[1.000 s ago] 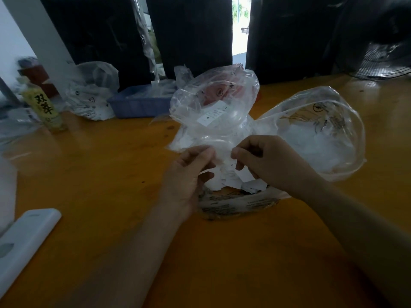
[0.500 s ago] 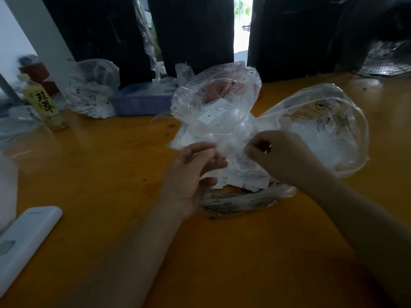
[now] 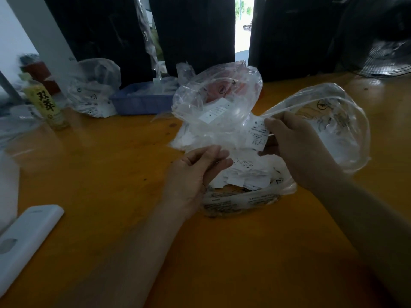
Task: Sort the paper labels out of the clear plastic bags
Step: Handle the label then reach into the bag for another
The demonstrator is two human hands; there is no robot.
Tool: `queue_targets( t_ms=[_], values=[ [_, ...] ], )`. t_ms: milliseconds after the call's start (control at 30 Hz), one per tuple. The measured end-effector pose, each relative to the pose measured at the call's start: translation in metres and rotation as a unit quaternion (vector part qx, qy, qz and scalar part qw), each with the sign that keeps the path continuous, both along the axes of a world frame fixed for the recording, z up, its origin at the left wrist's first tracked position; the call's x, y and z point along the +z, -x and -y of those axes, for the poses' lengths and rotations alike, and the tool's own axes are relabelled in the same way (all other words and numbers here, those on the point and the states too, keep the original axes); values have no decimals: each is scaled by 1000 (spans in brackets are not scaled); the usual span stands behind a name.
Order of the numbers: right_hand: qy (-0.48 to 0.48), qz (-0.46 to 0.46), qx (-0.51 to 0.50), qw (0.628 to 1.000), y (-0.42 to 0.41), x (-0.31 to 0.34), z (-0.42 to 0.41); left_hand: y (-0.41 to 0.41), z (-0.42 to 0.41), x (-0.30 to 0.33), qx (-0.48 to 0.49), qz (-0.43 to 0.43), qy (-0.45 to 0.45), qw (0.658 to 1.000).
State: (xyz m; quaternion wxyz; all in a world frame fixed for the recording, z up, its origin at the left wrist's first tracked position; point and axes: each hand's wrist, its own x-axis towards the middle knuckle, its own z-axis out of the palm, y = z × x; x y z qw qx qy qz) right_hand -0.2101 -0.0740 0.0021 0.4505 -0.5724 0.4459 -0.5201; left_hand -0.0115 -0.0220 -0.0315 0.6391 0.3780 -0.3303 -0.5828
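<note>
Several clear bags (image 3: pixel 216 101) crowd an orange wooden table (image 3: pixel 111 174).

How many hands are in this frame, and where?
2. The left hand hovers over the heap of paper labels at centre; the right hand pinches a printed paper label just above it.

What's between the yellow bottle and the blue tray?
In the head view, a crumpled clear bag with printed marks sits on the table between the bottle and the tray.
</note>
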Motion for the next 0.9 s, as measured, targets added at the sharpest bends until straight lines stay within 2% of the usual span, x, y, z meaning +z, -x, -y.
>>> queue_targets(
  t_ms=[133, 300, 500, 667, 900],
  values=[
    [14, 39, 33, 999, -3, 0, -6, 0, -1, -1, -11, 14, 2, 1000],
    [72, -73, 9, 995, -2, -1, -7, 1, -2, -1, -24, 45, 15, 999],
    [145, -195, 28, 970, -3, -2, -12, 3, -4, -2, -35, 95, 25, 995],
    [212, -224, 39, 950, -6, 2, -17, 4, -6, -1, -42, 114, 26, 992],
    [244, -248, 28, 937, -11, -3, -19, 4, -6, -2, -50, 119, 24, 991]
  ],
)
